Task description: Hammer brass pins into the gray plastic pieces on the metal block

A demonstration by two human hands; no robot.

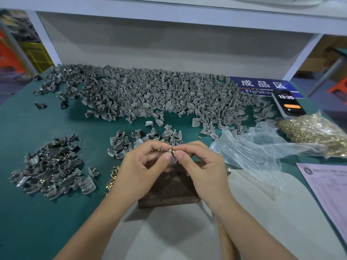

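Both hands are meeting above the metal block (pixel 169 186), which is lying directly beneath them on the green table (pixel 37 212). The left hand (pixel 139 166) is pinching a small gray plastic piece (pixel 170 151) between thumb and forefinger, and the right hand (pixel 204 164) is pinching a brass pin (pixel 173 152) at its fingertips, the pin touching the piece. Just left of the left wrist, loose brass pins (pixel 112 177) are lying on the table, and farther left a heap of pinned pieces (pixel 54 166) is sitting. Beyond the fingertips, a small cluster of gray pieces (pixel 146 139) is resting, with the large pile (pixel 150 94) stretching behind it. To the right of the right hand, a clear plastic bag (pixel 262 147) is spreading toward a bag of brass pins (pixel 315 132), a phone (pixel 288 104) and a blue sign (pixel 262 85) lying behind them. A wooden handle (pixel 225 239) is showing under the right forearm.
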